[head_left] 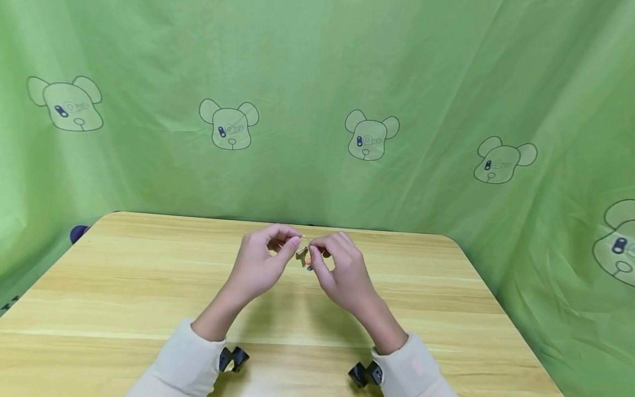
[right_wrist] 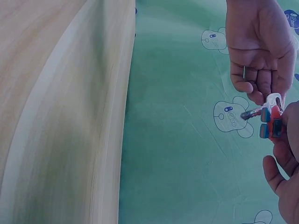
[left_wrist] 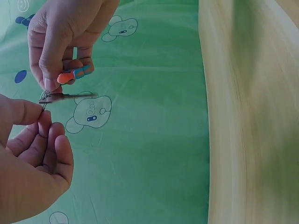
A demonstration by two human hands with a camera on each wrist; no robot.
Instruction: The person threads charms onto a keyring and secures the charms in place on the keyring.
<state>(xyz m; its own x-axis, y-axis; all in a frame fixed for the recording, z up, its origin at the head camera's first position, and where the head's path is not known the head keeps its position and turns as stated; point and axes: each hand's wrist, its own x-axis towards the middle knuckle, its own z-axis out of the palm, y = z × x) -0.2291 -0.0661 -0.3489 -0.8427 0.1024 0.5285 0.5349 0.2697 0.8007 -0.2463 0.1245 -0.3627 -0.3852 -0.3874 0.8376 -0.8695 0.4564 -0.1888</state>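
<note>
Above the far part of the table, my left hand [head_left: 259,259] and right hand [head_left: 345,271] meet at a small bunch of things. In the left wrist view, my left thumb and forefinger pinch a thin metal key ring [left_wrist: 44,101] from below. My right thumb and fingers pinch the same ring from the other side. A metal key [left_wrist: 70,96] hangs from it and sticks out sideways. Beside the key dangles a small orange and blue charm [right_wrist: 271,123], close under my right fingers. The fingertips partly hide the ring, so whether it is spread cannot be told.
A wooden table [head_left: 163,286] with rounded far corners lies beneath both hands. Green cloth [head_left: 307,66] printed with bear heads hangs behind and at the sides. Black devices [head_left: 233,359] are fixed at both wrists, by the pale sleeves [head_left: 181,361].
</note>
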